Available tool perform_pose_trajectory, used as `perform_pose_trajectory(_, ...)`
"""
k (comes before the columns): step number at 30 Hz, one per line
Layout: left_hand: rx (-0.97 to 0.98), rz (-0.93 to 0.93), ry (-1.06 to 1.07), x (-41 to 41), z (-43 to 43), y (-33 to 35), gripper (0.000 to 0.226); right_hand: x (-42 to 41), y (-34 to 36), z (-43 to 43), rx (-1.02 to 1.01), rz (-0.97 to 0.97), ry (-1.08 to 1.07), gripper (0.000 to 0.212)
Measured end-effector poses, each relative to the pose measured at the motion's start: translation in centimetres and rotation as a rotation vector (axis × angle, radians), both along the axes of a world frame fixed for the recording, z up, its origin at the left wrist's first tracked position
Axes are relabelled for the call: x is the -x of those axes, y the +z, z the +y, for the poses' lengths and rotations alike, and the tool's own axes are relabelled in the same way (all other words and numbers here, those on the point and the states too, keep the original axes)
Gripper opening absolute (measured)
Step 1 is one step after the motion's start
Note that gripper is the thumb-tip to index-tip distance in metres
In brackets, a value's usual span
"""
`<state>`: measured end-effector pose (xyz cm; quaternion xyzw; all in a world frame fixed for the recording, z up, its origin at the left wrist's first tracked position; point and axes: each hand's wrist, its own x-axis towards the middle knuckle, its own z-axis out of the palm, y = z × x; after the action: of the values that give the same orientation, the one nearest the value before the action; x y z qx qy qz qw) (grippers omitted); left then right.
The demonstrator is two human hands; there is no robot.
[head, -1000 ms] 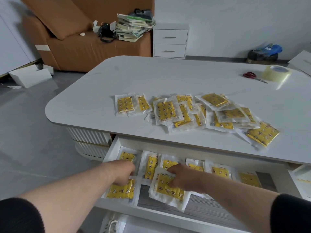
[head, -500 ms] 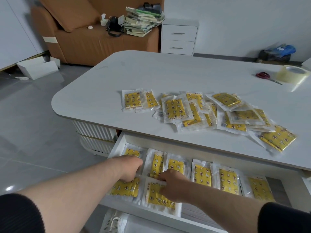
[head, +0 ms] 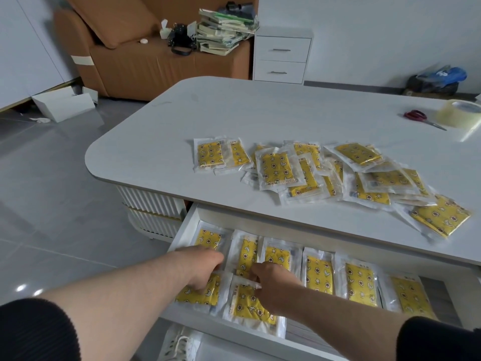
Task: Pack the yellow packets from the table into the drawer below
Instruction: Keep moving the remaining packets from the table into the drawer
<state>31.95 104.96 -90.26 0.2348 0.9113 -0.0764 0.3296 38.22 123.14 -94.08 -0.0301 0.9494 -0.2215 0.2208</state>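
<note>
You are looking across a pale room with white walls (head: 364, 27) and a grey tiled floor (head: 52, 204) that shows glints of light. Against the far wall stands a brown sofa (head: 145, 58) heaped with a stack of books (head: 223, 32), and just beside it a white two-drawer cabinet (head: 282, 56).

scissors (head: 416, 116) beside tape roll (head: 459, 113) | sofa (head: 145, 58) | nightstand (head: 282, 56)

No readable text shows on the yellow packets (head: 276, 169).
</note>
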Motion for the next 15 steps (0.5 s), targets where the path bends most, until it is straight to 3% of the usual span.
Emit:
perform_pose_trajectory(6, -0.032, 0.086, -0.085, 0.1, -0.8, -1.1, 0.045, -0.1, 1.5, 1.7, -0.020, 0.069, 0.128, 0.031)
perform_pose_trajectory(15, -0.122, 0.078, -0.084, 0.0, -2.1, -1.7, 0.027, -1.7, 0.7, 2.7, 0.051, -0.028, 0.110, 0.043)
